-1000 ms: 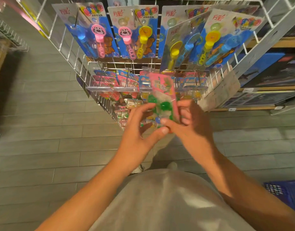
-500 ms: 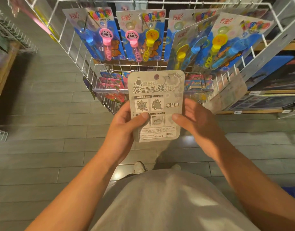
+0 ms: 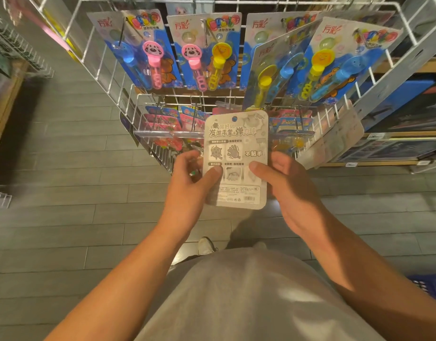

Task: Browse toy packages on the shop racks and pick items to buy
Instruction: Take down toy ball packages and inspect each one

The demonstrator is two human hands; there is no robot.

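The flat grey printed cardboard toy package [image 3: 236, 159] stood upright between the two hands, just in front of the white wire display rack [image 3: 148, 114] and level with its lower row of hooks, its plain printed back turned toward the wearer. Its long axis ran vertically, with the hang hole at the top edge, on the side nearest the rack. The left hand [image 3: 192, 183] pinched the package's left edge, thumb pressed on the back face and fingers curled behind; the right hand [image 3: 285, 185] gripped the right edge the same way. Both hands sat equally close to the package, on its lower half. Any re-hanging would likely mean tipping that top edge forward to the rack. A dark blue plastic basket [image 3: 431, 285] showed far right of the rack, by the right forearm.
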